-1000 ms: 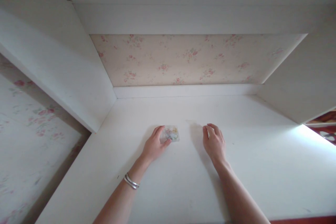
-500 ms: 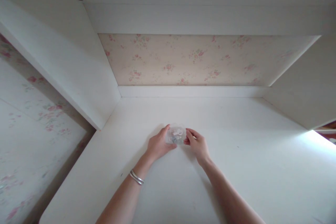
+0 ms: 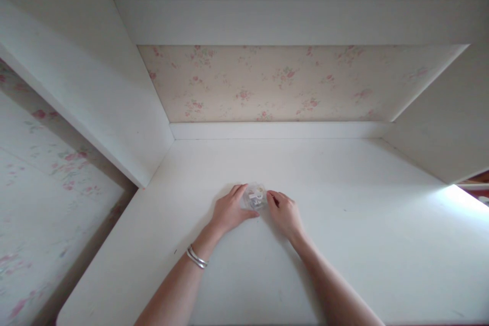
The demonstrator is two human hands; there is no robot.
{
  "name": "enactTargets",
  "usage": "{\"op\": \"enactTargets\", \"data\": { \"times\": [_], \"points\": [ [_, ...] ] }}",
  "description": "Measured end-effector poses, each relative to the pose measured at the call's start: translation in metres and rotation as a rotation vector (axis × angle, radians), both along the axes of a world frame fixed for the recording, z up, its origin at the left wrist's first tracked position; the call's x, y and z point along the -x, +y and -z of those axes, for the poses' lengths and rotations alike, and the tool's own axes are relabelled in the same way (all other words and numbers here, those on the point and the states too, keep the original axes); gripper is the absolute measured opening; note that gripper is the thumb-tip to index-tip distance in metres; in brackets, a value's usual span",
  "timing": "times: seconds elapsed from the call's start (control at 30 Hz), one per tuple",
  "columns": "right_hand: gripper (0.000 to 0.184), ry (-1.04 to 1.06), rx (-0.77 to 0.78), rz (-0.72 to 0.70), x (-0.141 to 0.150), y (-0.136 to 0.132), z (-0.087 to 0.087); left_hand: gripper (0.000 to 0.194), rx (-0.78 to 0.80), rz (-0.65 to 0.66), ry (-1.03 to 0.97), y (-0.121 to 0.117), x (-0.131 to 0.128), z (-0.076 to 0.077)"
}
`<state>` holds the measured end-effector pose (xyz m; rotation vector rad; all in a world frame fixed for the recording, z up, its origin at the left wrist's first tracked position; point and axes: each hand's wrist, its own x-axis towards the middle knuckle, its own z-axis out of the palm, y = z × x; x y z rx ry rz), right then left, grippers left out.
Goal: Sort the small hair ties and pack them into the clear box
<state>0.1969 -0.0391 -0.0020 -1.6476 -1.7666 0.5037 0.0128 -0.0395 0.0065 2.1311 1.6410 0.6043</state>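
A small clear plastic box (image 3: 255,196) with little white and grey items inside sits on the white desk top, between my two hands. My left hand (image 3: 229,210) grips it from the left, fingers at the far edge and thumb along the near edge. At the box's right edge, my right hand (image 3: 283,212) has its fingers curled and pinched together against the plastic. The fingertips there are partly hidden, and the items in the box are too small to name.
The white desk top (image 3: 362,249) spreads around my hands. A white side panel (image 3: 95,76) rises on the left, another panel (image 3: 439,117) on the right. Behind is a low white ledge (image 3: 282,130) below floral wallpaper (image 3: 267,84). A white board (image 3: 267,15) overhangs the back.
My right hand has shifted slightly left, its fingers closing further against the box's right edge. My left hand keeps its hold. The view has tilted a little.
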Motion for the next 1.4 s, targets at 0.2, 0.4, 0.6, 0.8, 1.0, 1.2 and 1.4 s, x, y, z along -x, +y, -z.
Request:
{"op": "enactTargets", "data": {
  "times": [0.2, 0.4, 0.6, 0.8, 1.0, 1.2, 1.4],
  "points": [
    [0.034, -0.047, -0.036, -0.044, -0.0023, -0.0032, 0.0013, 0.081, 0.003, 0.011, -0.012, -0.0002, 0.0015, 0.0002],
    [0.036, -0.068, -0.054, -0.058, -0.0032, -0.0055, -0.0011, 0.081, -0.012, 0.031, -0.026, 0.0, 0.0028, -0.0005],
    [0.034, -0.078, -0.052, -0.075, -0.0048, -0.0071, -0.0031, 0.075, -0.001, 0.025, -0.044, 0.0001, 0.0026, -0.0012],
    [0.032, -0.062, -0.026, -0.081, -0.0059, -0.0071, -0.003, 0.072, 0.003, 0.01, -0.069, -0.0005, 0.002, -0.0014],
    [0.033, -0.032, 0.012, -0.063, -0.0055, -0.0039, -0.0019, 0.071, -0.006, 0.012, -0.057, -0.0017, 0.0002, -0.0014],
    [0.032, 0.012, 0.013, -0.036, -0.0063, -0.0003, 0.0024, 0.071, 0.004, 0.021, -0.033, -0.0028, 0.0014, -0.0029],
    [0.04, 0.095, -0.039, -0.081, -0.0045, -0.0043, 0.0052, 0.07, -0.026, 0.142, -0.023, -0.0019, 0.006, -0.0036]
  ]
}}
